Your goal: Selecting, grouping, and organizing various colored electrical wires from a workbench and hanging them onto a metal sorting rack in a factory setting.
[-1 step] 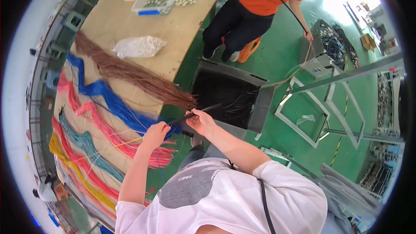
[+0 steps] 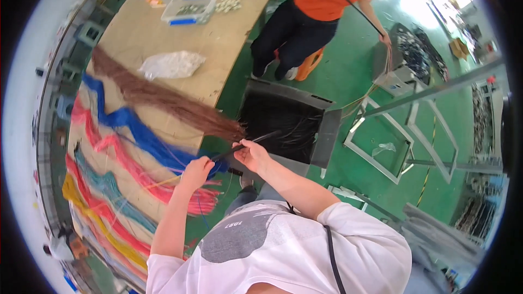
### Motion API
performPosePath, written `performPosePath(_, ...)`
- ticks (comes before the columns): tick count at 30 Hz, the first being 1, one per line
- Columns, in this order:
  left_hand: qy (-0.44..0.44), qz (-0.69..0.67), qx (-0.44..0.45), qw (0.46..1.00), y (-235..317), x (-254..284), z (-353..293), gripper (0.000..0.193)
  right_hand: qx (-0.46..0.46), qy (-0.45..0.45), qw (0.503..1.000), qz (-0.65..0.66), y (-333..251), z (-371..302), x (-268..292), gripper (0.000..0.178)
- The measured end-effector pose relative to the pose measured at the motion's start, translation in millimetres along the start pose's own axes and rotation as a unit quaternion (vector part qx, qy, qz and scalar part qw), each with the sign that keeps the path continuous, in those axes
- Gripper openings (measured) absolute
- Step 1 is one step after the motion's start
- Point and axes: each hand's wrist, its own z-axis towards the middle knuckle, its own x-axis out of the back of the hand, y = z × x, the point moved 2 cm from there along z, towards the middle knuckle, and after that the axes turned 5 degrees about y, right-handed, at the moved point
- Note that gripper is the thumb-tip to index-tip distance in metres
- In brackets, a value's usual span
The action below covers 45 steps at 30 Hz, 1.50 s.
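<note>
Black sleeve [image 2: 233, 151], one, near brown wire bundle [image 2: 171, 99]: end pinched in left hand [image 2: 196, 174], length held in loosely curled right hand [image 2: 253, 155]. Seemingly threading yellow wire [image 2: 163, 182]; calling for steady sleeve, gentle feed.

The table [image 2: 223, 27] is showing smooth wood. A box [image 2: 182, 22] is looking like clear, hard plastic, and a bag [image 2: 173, 65] is wrinkling like thin plastic. The blue strands [image 2: 128, 120] are looking smooth and shiny, while the brown strands [image 2: 163, 95] are looking rough and dull. The black strip [image 2: 221, 155] is looking matt. The green floor [image 2: 338, 174] is shining. The frame [image 2: 370, 164] is looking like smooth metal, and the white shirt [image 2: 348, 239] like soft cloth.
</note>
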Motion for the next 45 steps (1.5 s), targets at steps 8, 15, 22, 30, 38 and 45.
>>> performPosePath(8, -0.065, 0.078, -0.03, 0.994, -69.1, -63.1, 24.4, 0.021, 0.019, 0.134, 0.99, -0.049, -12.2, -16.4, 55.2, 0.016)
performPosePath(15, -0.069, 0.089, -0.008, 0.994, -75.2, -73.3, 39.7, 0.022, 0.038, 0.143, 0.989, 0.016, -9.3, -43.9, 81.5, 0.013)
performPosePath(22, -0.01, 0.072, 0.007, 0.997, -84.0, -68.6, 41.7, 0.019, 0.033, 0.118, 0.992, -0.002, 4.1, -43.7, 73.0, 0.011)
performPosePath(30, -0.013, 0.057, 0.045, 0.997, -88.5, -71.1, 40.9, 0.022, 0.024, 0.115, 0.993, -0.019, 7.8, -40.5, 72.7, 0.01)
performPosePath(38, -0.026, 0.058, 0.056, 0.996, -99.5, -75.5, 37.6, 0.031, 0.039, 0.135, 0.99, -0.02, 6.2, -42.1, 78.2, 0.012)
performPosePath(45, -0.053, 0.093, -0.041, 0.993, -76.9, -81.4, 49.1, 0.031, 0.206, 0.227, 0.952, 0.018, -2.1, -97.2, 183.2, 0.015)
